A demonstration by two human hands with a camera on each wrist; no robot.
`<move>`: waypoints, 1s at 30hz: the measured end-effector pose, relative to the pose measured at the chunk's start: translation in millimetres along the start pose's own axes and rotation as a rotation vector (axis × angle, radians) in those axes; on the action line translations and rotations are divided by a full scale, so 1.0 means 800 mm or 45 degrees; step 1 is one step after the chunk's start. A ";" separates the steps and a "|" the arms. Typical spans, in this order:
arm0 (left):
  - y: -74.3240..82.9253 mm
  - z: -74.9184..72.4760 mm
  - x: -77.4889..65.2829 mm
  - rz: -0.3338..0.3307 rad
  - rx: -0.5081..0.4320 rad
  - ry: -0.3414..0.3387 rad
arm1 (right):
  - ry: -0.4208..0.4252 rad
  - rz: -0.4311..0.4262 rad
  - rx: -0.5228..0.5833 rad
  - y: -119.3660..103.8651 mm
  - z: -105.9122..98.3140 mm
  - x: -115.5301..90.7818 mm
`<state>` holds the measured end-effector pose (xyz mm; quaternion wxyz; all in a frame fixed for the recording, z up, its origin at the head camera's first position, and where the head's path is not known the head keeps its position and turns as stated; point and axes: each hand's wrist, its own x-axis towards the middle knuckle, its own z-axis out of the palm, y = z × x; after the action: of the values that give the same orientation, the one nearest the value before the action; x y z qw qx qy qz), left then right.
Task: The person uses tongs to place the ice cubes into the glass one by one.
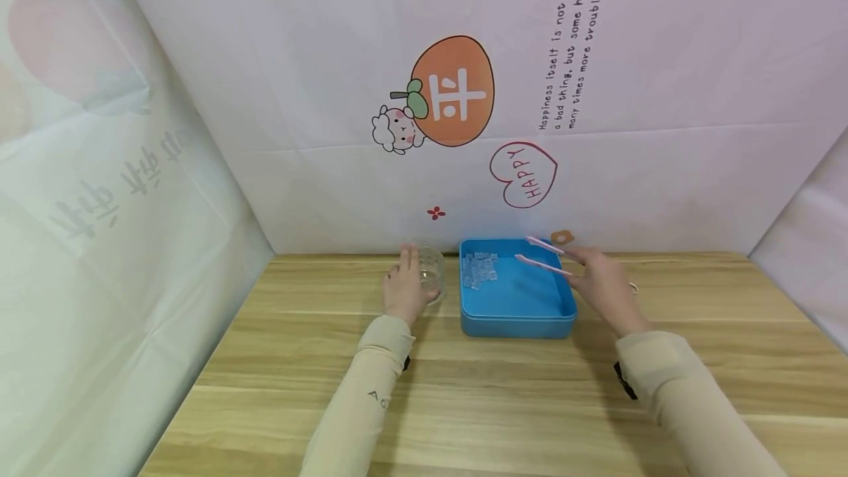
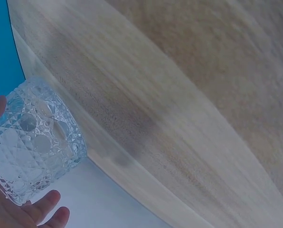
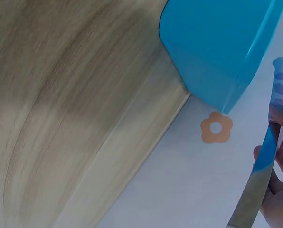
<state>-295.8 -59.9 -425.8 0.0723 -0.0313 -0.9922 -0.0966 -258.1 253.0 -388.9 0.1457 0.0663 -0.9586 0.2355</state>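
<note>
My left hand [image 1: 404,285] holds a clear glass cup [image 1: 432,265] at the back of the table, just left of a blue box [image 1: 517,327]. In the left wrist view the cup [image 2: 39,135] shows a diamond-cut pattern, with the thumb on one side and fingers on the other. Clear ice-like cubes [image 1: 478,269] lie heaped in the box's left rear part. Pink tongs [image 1: 543,266] are gripped in my right hand [image 1: 603,282] at the box's right side. Their arms are spread apart above the box, with nothing visible between the tips.
The wooden table [image 1: 503,403] meets a printed white cloth [image 1: 331,190] right behind the box and cup. Another white cloth [image 1: 132,241] hangs along the left side. A small ring-shaped item [image 1: 634,288] shows beside the right hand.
</note>
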 end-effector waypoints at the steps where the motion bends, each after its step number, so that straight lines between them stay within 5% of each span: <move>1: 0.000 0.000 0.000 0.000 -0.004 -0.001 | -0.019 0.005 -0.002 -0.002 0.001 0.000; 12: 0.007 0.000 0.000 -0.004 -0.044 -0.015 | -0.189 0.007 -0.059 -0.017 0.016 0.003; 30: 0.020 0.003 0.000 0.010 -0.042 -0.031 | -0.237 -0.040 -0.156 -0.034 0.038 0.010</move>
<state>-294.8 -44.1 -425.1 0.0603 -0.0377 -0.9911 -0.1124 -267.6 214.4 -400.4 0.0634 0.0939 -0.9794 0.1670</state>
